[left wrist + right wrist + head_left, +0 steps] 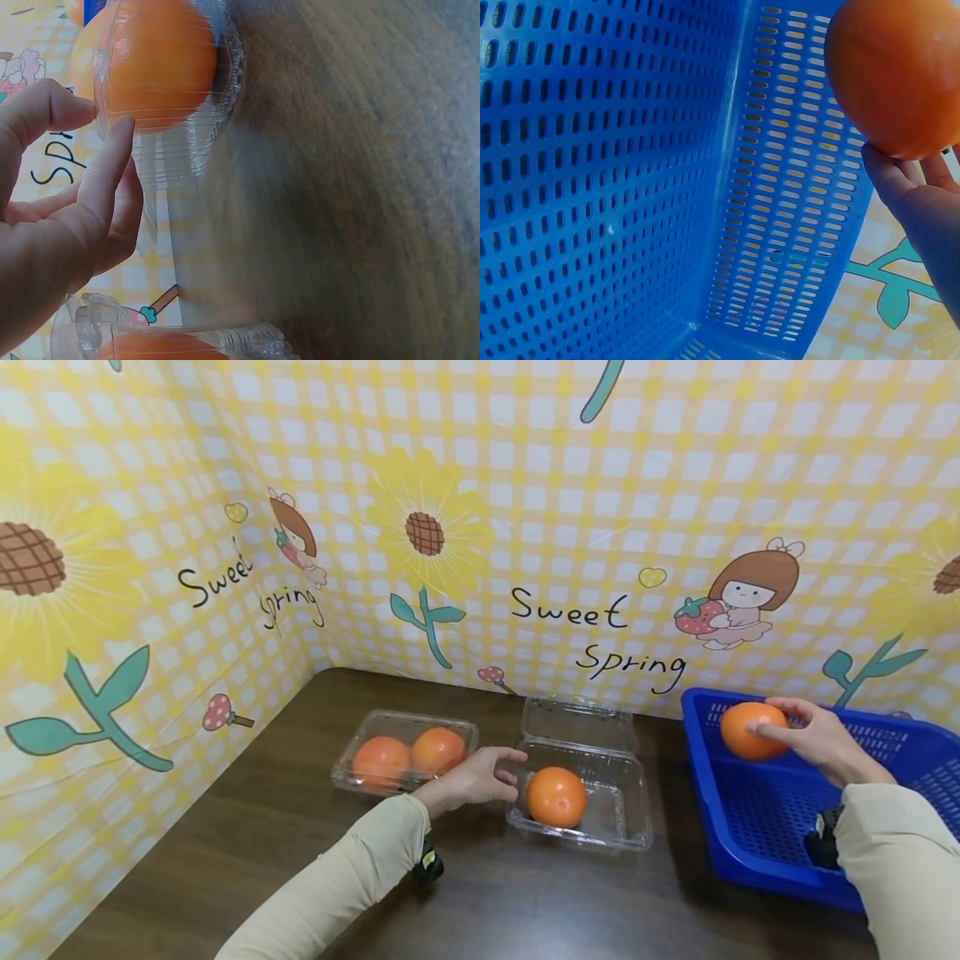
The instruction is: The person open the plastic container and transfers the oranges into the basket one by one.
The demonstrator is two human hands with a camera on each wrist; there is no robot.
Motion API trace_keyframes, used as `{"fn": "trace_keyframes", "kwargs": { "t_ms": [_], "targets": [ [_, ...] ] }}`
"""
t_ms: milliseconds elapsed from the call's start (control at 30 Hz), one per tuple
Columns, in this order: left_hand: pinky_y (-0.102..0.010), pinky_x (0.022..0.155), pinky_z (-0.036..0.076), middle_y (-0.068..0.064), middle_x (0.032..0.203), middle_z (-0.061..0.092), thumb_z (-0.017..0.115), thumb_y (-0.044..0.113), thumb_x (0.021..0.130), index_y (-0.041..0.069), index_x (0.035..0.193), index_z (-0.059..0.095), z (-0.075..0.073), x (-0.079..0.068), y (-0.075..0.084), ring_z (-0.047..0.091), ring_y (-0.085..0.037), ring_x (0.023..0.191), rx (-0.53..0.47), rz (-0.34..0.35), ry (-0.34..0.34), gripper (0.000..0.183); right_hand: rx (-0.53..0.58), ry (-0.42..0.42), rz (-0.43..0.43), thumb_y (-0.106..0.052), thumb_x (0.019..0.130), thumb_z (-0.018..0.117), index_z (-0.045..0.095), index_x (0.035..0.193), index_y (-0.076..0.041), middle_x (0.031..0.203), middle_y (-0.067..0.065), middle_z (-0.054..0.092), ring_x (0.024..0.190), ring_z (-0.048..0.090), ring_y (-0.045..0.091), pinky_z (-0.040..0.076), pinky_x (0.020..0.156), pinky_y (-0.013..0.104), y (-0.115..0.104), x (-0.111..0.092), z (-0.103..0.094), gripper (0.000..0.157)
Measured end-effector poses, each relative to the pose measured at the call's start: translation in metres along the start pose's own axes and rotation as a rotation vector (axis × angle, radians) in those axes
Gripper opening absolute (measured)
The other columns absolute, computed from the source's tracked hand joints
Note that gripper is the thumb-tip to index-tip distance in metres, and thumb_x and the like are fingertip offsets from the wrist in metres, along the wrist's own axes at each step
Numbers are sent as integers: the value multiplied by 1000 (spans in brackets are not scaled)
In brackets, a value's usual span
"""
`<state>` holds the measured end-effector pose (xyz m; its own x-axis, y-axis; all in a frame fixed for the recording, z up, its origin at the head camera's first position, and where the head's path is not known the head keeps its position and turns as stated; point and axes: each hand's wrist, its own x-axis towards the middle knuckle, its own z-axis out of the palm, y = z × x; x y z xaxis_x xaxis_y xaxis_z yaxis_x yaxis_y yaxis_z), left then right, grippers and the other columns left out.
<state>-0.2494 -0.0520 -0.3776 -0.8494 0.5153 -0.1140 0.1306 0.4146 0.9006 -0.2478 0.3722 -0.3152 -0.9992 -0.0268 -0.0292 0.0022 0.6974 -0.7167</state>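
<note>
My right hand (821, 739) grips an orange (753, 731) above the blue basket (720, 835); the right wrist view shows the fingers (900, 184) along its side. A second orange (557, 797) sits in the left part of a clear plastic clamshell box (633, 814), whose lid (577, 727) is folded back. At that box's left edge is my left hand (480, 775), its fingers loosely bent and apart. In the left wrist view, fingertips (124, 131) come close to the rim; contact is hard to tell.
Left of my left hand is another clear box (341, 774) with two oranges (381, 763) under its lid. The dark wooden table (300, 877) carries all of these. A patterned yellow cloth (487, 552) hangs at the back and left.
</note>
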Motion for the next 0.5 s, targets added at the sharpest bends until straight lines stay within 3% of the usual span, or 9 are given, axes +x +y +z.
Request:
{"fn": "trace_keyframes", "kwargs": {
  "t_ms": [133, 300, 500],
  "targets": [
    [-28, 69, 49, -21, 124, 45, 62, -7, 72, -5, 125, 44, -1, 0, 0, 54, -23, 96, 4, 3, -2, 57, 7, -24, -8, -37, 88, 51, 19, 132, 15, 126, 38, 26, 109, 30, 48, 33, 82, 55, 3, 1, 3, 75],
    [-27, 68, 49, -21, 124, 44, 62, -7, 71, -5, 125, 44, 0, 1, -1, 54, -23, 95, 4, 10, 1, 57, -2, -36, -15, -33, 88, 53, 22, 130, 16, 123, 37, 31, 106, 36, 44, 38, 79, 45, 5, 2, 10, 71],
    [-26, 66, 49, -22, 122, 46, 62, -8, 72, -5, 125, 43, 0, 1, -1, 54, -22, 95, -2, 8, -4, 57, -13, -92, 0, -33, 87, 54, 20, 130, 17, 127, 39, 24, 111, 31, 50, 35, 85, 56, 6, 2, 12, 74]
  ]
}}
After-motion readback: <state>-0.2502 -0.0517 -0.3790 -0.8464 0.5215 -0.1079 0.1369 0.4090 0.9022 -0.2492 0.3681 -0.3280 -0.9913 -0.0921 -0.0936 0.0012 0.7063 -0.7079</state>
